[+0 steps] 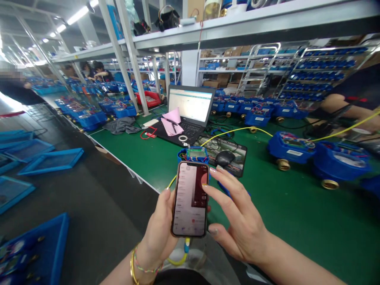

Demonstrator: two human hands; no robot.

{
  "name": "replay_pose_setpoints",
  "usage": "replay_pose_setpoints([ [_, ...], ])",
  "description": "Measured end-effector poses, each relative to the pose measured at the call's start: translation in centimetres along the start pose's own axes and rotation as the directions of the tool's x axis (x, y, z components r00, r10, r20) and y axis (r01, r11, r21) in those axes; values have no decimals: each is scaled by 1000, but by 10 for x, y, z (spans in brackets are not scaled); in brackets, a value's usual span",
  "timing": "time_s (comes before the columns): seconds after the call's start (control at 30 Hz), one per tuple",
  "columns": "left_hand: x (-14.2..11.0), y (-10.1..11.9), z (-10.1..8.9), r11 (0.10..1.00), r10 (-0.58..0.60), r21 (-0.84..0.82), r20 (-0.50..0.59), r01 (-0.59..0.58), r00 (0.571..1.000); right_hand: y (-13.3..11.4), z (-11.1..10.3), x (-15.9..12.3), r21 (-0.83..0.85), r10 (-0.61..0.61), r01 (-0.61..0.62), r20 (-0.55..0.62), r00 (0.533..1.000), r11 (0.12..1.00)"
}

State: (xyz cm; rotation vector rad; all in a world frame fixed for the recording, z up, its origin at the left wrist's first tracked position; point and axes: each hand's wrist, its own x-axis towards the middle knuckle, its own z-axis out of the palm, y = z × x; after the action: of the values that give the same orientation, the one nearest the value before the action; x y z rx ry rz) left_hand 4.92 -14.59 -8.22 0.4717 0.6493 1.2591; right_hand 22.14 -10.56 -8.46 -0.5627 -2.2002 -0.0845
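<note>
My left hand [158, 229] is wrapped round a smartphone [190, 200] with a lit screen, held upright over the edge of the green bench. A yellow cable [178, 261] plugs into the phone's bottom. My right hand [237, 219] hovers beside the phone with its fingers spread, one fingertip touching the screen's right side. Just behind the phone sits a blue water meter [193, 154] with an exposed green circuit board on top.
An open laptop [190, 113] with pink paper on it stands further back on the green bench [297, 206]. A black mouse [225, 158] lies on a mat. Several blue meters [289, 147] line the right. Blue trays [50, 160] lie on the floor at left. Other people work in the distance.
</note>
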Motion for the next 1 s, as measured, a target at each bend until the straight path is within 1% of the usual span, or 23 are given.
replay_pose_setpoints([
  [0.1, -1, 5, 0, 998, 47, -42, -120, -52, 992, 0, 6, -5, 54, -62, 60, 26, 998, 997],
  [0.17, -2, 8, 0, 995, 55, -71, -157, -67, 986, -1, 9, -8, 73, -102, 100, 34, 994, 992],
  [0.33, -4, 11, 1, 994, 39, -93, -173, -55, 984, -4, 11, -10, 102, -152, 148, 39, 988, 984],
  [0.4, -5, 10, 1, 995, 36, -85, -180, -52, 983, -4, 12, -10, 106, -150, 145, 43, 988, 984],
  [0.57, -5, 6, 0, 995, 33, -93, -112, -43, 993, -4, 14, -11, 65, -121, 115, 84, 989, 991],
  [0.83, -4, 6, 1, 993, 57, -92, -141, -71, 988, -4, 14, -12, 33, -125, 121, 132, 983, 992],
  [0.9, -3, 7, 1, 994, 56, -87, -148, -69, 987, -6, 13, -12, 99, -151, 138, 138, 979, 985],
  [1.0, -2, 8, 1, 995, 53, -75, -155, -66, 986, -9, 9, -12, 244, -201, 163, 142, 969, 956],
])
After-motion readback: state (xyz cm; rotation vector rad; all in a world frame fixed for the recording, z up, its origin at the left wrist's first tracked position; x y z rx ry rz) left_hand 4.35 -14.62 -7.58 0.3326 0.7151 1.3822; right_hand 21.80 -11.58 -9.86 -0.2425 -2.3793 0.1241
